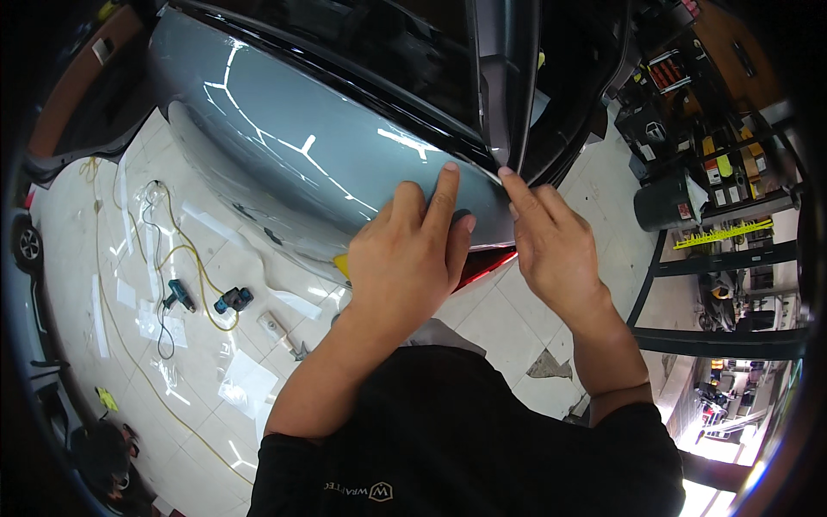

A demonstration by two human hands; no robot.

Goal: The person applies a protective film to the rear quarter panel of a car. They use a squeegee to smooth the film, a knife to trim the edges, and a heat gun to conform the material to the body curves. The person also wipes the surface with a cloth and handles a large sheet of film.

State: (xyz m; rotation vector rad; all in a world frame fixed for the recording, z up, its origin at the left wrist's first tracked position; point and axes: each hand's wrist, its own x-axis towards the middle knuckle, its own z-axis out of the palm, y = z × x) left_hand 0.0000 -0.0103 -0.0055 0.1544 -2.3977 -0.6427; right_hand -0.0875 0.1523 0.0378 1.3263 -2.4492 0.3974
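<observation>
Gleaming blue-grey under white reflections (307,146), the curved car panel (289,112) sat below a dark window (388,60); left hand (407,250) on it, fingers loosely spread; right hand (556,246) curled at its edge, grip unclear.

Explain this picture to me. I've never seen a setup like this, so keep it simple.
There is no machine here: you see a person's two bare hands. The only picture comes from the left of two wide fisheye cameras worn on the head, looking down, so straight edges bend near the rim.

The left hand and right hand reach to a shiny blue-grey car panel. The left index fingertip is on it, near its dark-trimmed edge; the right fingertips are at that edge. Whether they pinch something thin is hard to tell.

On the tiled floor lie a teal pistol-shaped tool, a bottle, a yellow hose and pale sheets.
</observation>
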